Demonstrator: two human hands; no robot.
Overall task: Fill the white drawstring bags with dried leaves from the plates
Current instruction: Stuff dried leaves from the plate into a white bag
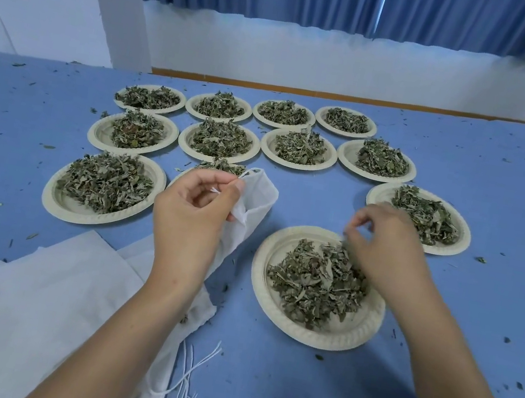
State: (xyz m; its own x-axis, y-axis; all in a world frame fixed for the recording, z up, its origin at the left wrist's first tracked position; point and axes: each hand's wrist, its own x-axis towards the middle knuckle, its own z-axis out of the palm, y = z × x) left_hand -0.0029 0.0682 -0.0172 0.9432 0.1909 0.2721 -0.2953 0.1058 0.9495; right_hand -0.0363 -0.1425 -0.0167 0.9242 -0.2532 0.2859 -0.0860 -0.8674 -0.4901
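Head view: left fingers pinch bag; right fingers curled over leaves

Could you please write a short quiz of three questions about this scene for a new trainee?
1. True or false: the left hand holds the white drawstring bag by its mouth.
2. Over which plate is the right hand? A) the nearest plate B) the far-left plate C) a back-row plate
3. Fill in: loose white ____ lie on the blue surface near the person.

Key: 1 true; 2 A; 3 strings.
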